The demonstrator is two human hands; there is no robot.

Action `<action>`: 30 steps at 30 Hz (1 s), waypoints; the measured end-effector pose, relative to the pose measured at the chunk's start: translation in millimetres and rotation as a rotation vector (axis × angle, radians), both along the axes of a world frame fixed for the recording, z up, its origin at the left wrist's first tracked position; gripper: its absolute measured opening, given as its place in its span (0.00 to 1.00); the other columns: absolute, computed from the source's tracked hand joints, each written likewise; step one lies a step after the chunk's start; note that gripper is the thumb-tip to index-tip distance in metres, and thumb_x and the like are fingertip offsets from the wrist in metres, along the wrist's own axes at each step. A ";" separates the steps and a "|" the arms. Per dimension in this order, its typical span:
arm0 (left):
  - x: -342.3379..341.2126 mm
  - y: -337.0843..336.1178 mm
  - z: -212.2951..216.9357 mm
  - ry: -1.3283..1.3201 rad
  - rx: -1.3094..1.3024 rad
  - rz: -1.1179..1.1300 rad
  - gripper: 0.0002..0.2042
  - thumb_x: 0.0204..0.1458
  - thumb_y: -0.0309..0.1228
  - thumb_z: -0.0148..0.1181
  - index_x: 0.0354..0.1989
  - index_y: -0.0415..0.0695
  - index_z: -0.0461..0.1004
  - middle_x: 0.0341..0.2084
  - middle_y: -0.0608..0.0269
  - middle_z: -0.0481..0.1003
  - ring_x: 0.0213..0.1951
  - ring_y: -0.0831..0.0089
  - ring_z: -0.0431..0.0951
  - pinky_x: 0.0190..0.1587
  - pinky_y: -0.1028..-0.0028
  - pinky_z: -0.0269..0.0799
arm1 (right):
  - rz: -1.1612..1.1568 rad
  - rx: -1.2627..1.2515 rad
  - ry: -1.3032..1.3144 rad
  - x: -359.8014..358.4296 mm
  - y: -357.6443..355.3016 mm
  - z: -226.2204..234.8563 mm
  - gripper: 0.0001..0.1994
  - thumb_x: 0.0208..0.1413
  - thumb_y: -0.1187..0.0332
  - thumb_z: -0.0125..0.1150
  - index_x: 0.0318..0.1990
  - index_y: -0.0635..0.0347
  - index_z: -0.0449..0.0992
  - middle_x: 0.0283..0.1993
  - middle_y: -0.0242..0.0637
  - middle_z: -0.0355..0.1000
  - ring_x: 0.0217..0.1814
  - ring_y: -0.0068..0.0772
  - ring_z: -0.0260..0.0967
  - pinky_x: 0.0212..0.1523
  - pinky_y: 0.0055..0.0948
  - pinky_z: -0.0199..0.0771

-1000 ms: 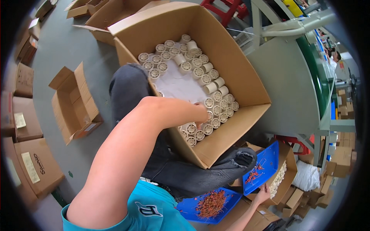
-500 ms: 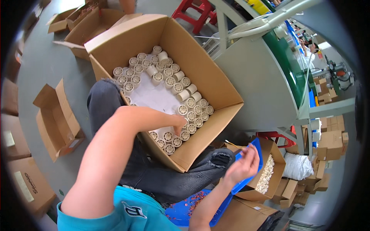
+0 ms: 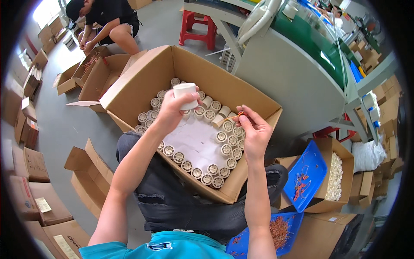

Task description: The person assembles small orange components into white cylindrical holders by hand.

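Note:
My left hand (image 3: 171, 111) grips a white plastic cylinder (image 3: 185, 90), raised above an open carton (image 3: 144, 69) in front of my knees. To the right, over the carton's near-right part, my right hand (image 3: 256, 128) pinches a short orange-yellow wire (image 3: 235, 116) between thumb and fingers. More white cylinders (image 3: 196, 173) line the carton's sides, most standing with slotted ends up and a few lying on their sides. A white sheet (image 3: 194, 142) shows on the carton's bottom between them.
Right of my knee, a tilted blue tray (image 3: 318, 164) with red wired parts leans by a carton of small white pieces (image 3: 334, 179). A lower blue tray (image 3: 297, 221) holds more red parts. An open carton (image 3: 89, 179) lies left. Ahead are a red stool (image 3: 198, 29) and a crouching person (image 3: 114, 26).
My left hand has come up out of the carton with a white cylinder. My right hand has moved from beside the blue tray to over the carton. The view has shifted, bringing a crouching person into sight.

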State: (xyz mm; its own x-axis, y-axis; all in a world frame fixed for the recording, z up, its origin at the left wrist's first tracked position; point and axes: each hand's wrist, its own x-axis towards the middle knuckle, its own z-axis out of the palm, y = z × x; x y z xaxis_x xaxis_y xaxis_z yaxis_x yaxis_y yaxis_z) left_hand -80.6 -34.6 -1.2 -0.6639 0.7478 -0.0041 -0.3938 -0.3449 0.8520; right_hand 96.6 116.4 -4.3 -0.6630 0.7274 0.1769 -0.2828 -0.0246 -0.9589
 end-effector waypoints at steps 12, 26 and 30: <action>34.5 9.9 -6.7 0.465 -0.332 -0.479 0.18 0.43 0.34 0.75 0.39 0.40 0.76 0.32 0.67 0.79 0.36 0.80 0.77 0.41 0.77 0.73 | -0.059 0.044 -0.113 5.2 -0.9 -16.8 0.11 0.57 0.81 0.59 0.47 0.74 0.78 0.40 0.42 0.78 0.41 0.29 0.79 0.42 0.26 0.80; 34.8 -3.0 10.1 0.826 -0.239 -0.727 0.19 0.39 0.33 0.75 0.37 0.40 0.75 0.30 0.63 0.77 0.36 0.75 0.76 0.42 0.71 0.72 | -0.080 0.123 -0.036 4.8 -1.0 -23.2 0.09 0.56 0.85 0.58 0.44 0.74 0.78 0.47 0.43 0.73 0.40 0.35 0.79 0.43 0.28 0.82; 30.8 11.0 -11.6 1.257 -0.168 -0.037 0.21 0.38 0.29 0.75 0.42 0.42 0.73 0.41 0.57 0.78 0.44 0.65 0.79 0.46 0.69 0.74 | -0.435 0.422 -0.031 7.8 6.0 -16.9 0.09 0.57 0.84 0.58 0.45 0.72 0.78 0.46 0.40 0.74 0.41 0.30 0.77 0.45 0.25 0.79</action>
State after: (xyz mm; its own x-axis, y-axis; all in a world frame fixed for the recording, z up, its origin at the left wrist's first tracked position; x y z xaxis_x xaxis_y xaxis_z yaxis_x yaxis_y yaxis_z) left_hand -49.8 -23.5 -12.8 -0.2581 0.8173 0.5152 0.7084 -0.2025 0.6762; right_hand 104.4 122.4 -21.2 -0.3302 0.8044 0.4939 -0.1531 0.4707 -0.8689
